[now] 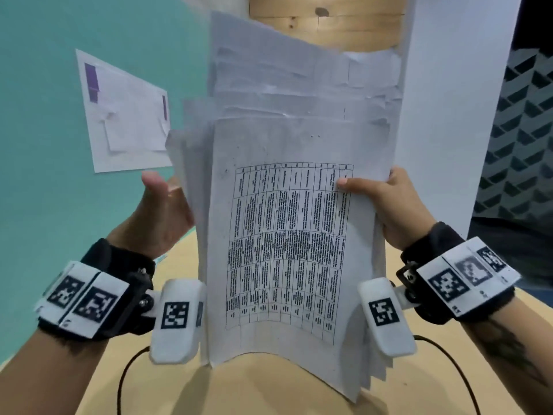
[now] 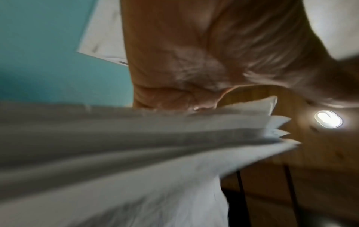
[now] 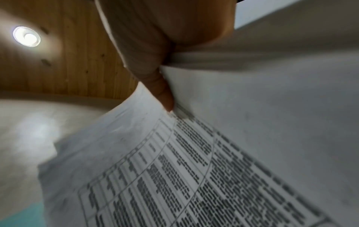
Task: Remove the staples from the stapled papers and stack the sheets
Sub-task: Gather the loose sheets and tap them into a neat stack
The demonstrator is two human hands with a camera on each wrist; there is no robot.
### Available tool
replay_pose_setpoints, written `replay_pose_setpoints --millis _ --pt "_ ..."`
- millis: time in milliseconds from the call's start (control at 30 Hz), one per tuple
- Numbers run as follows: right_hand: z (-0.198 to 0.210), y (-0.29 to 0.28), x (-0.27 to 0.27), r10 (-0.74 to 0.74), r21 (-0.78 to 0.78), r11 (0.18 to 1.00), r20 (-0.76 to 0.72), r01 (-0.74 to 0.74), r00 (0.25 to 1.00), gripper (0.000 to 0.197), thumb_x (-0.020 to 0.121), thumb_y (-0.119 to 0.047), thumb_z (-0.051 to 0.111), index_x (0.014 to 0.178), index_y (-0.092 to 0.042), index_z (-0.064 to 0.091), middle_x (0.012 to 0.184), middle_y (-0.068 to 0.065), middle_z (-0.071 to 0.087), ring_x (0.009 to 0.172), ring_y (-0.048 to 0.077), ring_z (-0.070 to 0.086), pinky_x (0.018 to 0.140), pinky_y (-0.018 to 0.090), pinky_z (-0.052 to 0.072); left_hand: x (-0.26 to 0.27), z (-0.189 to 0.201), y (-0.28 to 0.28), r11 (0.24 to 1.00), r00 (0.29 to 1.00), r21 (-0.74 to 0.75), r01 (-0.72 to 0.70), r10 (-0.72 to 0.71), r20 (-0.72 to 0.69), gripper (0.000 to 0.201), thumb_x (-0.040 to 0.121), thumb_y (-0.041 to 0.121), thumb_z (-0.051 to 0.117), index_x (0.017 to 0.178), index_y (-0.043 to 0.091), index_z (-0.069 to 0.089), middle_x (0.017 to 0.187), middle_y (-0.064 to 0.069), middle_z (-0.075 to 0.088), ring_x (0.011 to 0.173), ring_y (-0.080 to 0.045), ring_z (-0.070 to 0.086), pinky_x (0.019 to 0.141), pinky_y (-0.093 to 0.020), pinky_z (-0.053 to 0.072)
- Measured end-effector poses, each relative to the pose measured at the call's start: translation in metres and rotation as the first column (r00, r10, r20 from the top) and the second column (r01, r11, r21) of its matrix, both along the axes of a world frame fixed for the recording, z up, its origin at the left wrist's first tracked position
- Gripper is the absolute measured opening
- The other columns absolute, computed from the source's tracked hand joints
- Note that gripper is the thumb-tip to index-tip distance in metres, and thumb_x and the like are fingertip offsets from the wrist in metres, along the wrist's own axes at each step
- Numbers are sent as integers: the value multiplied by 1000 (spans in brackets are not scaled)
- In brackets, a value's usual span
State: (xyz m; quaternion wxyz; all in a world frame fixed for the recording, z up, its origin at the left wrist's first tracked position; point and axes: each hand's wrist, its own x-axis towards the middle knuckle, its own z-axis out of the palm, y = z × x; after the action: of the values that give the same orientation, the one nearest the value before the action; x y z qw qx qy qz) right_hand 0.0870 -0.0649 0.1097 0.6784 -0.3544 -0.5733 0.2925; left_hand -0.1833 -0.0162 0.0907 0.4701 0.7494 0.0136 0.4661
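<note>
We hold the loose sheets [image 1: 287, 235] upright at frame centre, right hand [image 1: 392, 205] pinching the right edge, left hand [image 1: 164, 211] flat and open against the left edge; best tap the uneven edges square, grip light, before stacking.

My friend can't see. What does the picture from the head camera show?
Two hands hold up a thick stack of papers above a wooden table. The right hand pinches the right edge, thumb on a printed table; the left hand rests open against the left edge. Another sheet hangs on the teal wall.
</note>
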Motion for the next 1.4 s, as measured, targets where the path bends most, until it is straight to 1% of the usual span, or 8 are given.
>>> replay_pose_setpoints --millis 167,300,500,667,767,967,1133,1400 --pt "0 4 -1 -12 13 1000 81 11 997 24 79 1 67 101 -5 62 78 -1 75 75 16 71 72 31 59 25 -2 -1 887 883 37 -460 452 129 35 63 35 80 93 25 66 88 16 72 88 0 67 74 -13 50" --pt "10 0 -3 -109 91 992 210 92 972 13 82 -2 66 93 -8 65 76 -3 73 76 16 69 72 30 58 34 16 7 834 805 -151 -530 551 221 14 79 8 68 80 17 57 70 9 70 77 -10 68 75 -25 53" --pt "35 -8 -27 -493 450 817 222 360 841 24 84 -6 63 109 -6 62 80 -8 61 64 -3 57 55 8 47 51 41 -22 509 477 38 -860 775 414 55 65 53 70 53 15 32 52 -6 32 55 -18 39 63 -47 49" --pt "-6 -6 -6 -236 242 954 250 175 939 47 73 -16 76 117 -12 59 102 -3 71 92 7 67 78 24 53 31 8 -9 853 821 -112 -510 521 233 60 51 50 82 97 16 65 93 4 73 90 -12 68 85 -28 54" --pt "-18 3 4 -27 57 998 179 17 983 49 65 -17 80 111 -9 64 100 -1 74 94 12 69 83 30 50 20 -5 9 914 937 -260 -313 342 75 88 31 60 85 106 19 64 102 4 73 97 -10 68 77 -25 56" --pt "31 4 2 52 178 981 143 -77 988 54 67 -9 74 119 -6 60 111 5 71 101 18 67 84 27 54 16 57 5 956 958 -72 -284 286 23 97 44 77 65 125 24 58 125 -2 63 117 -19 58 91 -37 51" --pt "56 5 -8 -5 233 972 202 -43 979 27 68 -4 74 93 -11 67 83 -6 75 83 8 70 73 18 53 31 86 -9 944 935 -79 -320 328 135 92 56 69 55 128 11 53 121 -9 64 112 -24 61 85 -38 53" --pt "55 3 -2 -1 244 968 220 -53 976 70 64 -8 79 128 -2 50 117 7 67 107 19 65 92 32 52 14 43 -24 941 923 32 -336 322 212 89 60 69 64 128 13 47 114 1 67 106 -18 64 80 -30 54"
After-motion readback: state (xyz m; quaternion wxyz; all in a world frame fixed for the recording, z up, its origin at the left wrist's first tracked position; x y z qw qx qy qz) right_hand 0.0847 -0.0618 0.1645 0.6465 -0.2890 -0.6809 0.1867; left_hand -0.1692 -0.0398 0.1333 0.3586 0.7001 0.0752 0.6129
